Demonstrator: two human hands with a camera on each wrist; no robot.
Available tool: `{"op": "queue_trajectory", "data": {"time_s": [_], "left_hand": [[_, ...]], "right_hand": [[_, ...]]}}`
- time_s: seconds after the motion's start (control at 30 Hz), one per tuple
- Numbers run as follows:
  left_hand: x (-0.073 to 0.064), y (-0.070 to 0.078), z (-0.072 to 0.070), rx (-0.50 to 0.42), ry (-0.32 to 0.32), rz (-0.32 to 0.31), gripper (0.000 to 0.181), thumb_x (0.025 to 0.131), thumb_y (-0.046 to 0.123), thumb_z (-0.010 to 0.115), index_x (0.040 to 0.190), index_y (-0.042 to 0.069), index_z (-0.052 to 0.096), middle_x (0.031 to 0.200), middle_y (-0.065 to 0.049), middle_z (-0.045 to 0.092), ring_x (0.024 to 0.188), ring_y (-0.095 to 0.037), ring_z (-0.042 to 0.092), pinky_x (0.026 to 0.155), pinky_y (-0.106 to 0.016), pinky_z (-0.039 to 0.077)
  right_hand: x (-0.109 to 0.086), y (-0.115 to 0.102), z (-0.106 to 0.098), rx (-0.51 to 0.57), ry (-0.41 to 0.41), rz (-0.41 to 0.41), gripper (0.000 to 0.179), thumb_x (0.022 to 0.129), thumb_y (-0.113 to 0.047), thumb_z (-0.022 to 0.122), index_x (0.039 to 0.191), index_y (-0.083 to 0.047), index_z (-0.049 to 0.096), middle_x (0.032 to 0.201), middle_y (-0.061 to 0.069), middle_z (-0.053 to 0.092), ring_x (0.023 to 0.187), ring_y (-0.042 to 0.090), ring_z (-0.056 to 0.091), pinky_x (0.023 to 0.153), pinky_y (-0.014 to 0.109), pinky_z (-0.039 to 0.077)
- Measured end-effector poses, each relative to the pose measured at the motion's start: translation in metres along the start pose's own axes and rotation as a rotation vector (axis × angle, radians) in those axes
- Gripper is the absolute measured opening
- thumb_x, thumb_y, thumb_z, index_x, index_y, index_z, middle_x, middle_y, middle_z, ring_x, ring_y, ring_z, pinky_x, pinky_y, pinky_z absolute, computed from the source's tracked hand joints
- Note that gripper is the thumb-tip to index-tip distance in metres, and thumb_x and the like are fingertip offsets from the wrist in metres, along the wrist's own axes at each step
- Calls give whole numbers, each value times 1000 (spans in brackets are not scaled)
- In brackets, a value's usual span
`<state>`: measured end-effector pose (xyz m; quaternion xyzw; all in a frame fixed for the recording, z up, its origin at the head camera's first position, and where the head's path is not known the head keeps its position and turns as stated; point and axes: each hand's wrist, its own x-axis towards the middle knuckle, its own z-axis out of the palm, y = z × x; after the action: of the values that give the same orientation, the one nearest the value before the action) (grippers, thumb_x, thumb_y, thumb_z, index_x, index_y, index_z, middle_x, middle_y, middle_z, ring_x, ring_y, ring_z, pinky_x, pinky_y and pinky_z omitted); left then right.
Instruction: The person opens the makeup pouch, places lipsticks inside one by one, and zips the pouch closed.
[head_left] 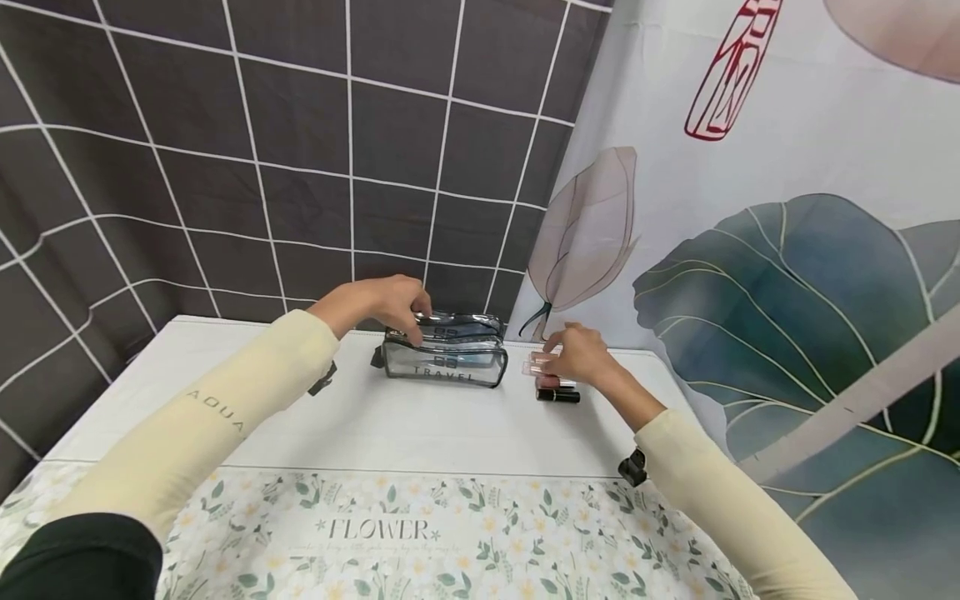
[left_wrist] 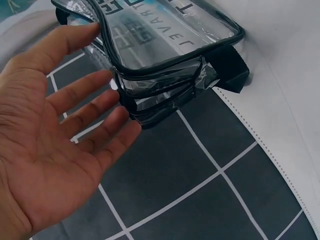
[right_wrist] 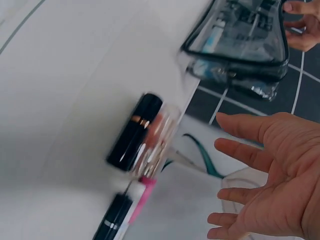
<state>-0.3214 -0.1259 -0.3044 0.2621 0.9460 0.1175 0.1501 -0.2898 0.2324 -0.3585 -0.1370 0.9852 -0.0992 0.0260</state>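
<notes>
A clear travel pouch (head_left: 447,368) with black piping and dark lettering stands on the white table top, and something blue shows through its plastic. My left hand (head_left: 387,302) is at the pouch's upper left corner; in the left wrist view its fingers (left_wrist: 90,92) are spread, with thumb and fingertips at the pouch's edge. To the right lies a row of cosmetic tubes: a black lipstick tube (right_wrist: 135,132), a clear-cased pinkish tube (right_wrist: 159,137) beside it, and another black tube (right_wrist: 112,217). Over the row hovers my right hand (head_left: 579,354), fingers extended and apart from the tubes.
Behind the table hangs a dark cloth (head_left: 300,150) with a white grid, beside a pale leaf-print curtain (head_left: 600,108). A floral mat (head_left: 382,554) lettered FLOWER covers the near side. A black strap tab (left_wrist: 230,67) sticks out from the pouch's end.
</notes>
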Motion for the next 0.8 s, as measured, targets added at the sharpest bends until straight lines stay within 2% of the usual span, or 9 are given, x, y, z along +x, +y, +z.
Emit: {"op": "queue_trajectory", "data": {"time_s": [0.2, 0.33, 0.5, 0.7, 0.8], "left_hand": [[1, -8, 0, -10, -7, 9, 63, 92, 30, 89, 148, 5, 73, 154, -22, 62, 148, -42, 59, 124, -59, 51], [1, -9, 0, -5, -11, 16, 63, 93, 30, 88, 148, 6, 73, 154, -22, 62, 147, -42, 60, 123, -59, 52], [1, -7, 1, -19, -12, 16, 62, 95, 31, 83, 151, 5, 71, 154, -22, 61, 146, -41, 59, 124, -58, 51], [0, -7, 2, 1, 10, 26, 59, 100, 32, 74, 151, 3, 70, 149, -22, 64, 140, -39, 60, 124, -57, 50], [0, -8, 2, 7, 10, 27, 57, 101, 30, 75, 151, 3, 70, 149, -22, 63, 143, -40, 58, 124, -58, 50]], "right_hand": [[-1, 19, -3, -14, -11, 59, 39, 93, -19, 86, 127, -2, 82, 171, 41, 43, 158, 71, 36, 128, 82, 32], [-4, 35, -4, -7, -12, 119, 41, 93, -16, 83, 130, 0, 79, 176, 42, 32, 160, 71, 27, 130, 83, 24], [-8, 59, -2, -32, 10, 154, 43, 89, -11, 82, 130, 2, 78, 177, 43, 27, 160, 71, 21, 130, 84, 17], [-13, 85, 3, -99, 5, 174, 46, 87, -3, 77, 132, 5, 77, 174, 46, 27, 161, 73, 18, 131, 84, 15], [-14, 94, 6, -169, -7, 170, 43, 89, -3, 76, 131, 5, 78, 171, 48, 32, 159, 75, 22, 130, 84, 19]]}}
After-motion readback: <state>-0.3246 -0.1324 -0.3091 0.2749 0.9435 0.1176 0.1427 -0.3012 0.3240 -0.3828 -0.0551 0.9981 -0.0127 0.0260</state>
